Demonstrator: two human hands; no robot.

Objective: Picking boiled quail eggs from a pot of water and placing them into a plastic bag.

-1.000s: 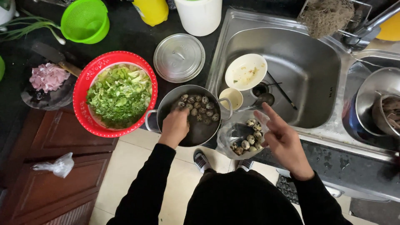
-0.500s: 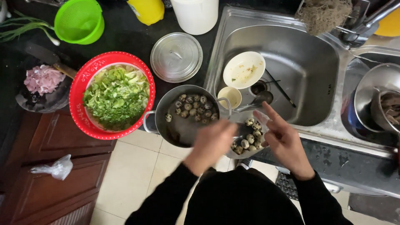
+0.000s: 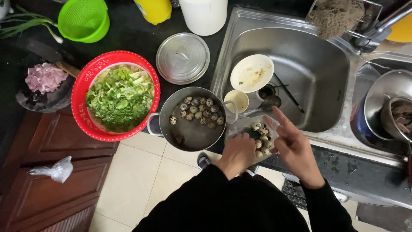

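- One left hand [image 3: 237, 153] reaches into the clear bag of quail eggs [image 3: 260, 138] at the counter edge; its fingers curl down among the eggs, but whether they grip one I cannot tell.
- One right hand [image 3: 295, 148] holds the bag's far side, index finger stretched out towards the sink [image 3: 296, 73].
- Some eight or nine speckled eggs show in the bag; the rest are hidden by the hands.
- One steel pot [image 3: 192, 120], just beside the bag on its left, holds about fifteen speckled eggs, most of them gathered at its far side.
- One red basket [image 3: 88, 81] of chopped greens touches the pot's left handle.
- One pot lid [image 3: 182, 58] lies beyond the pot.
- One green colander [image 3: 83, 19] stands at the far left.
- One dark board with pink sliced meat [image 3: 43, 78] lies beside the red basket.
- In the sink: one white bowl [image 3: 252, 73], one small cup [image 3: 237, 100], one ladle [image 3: 266, 104].
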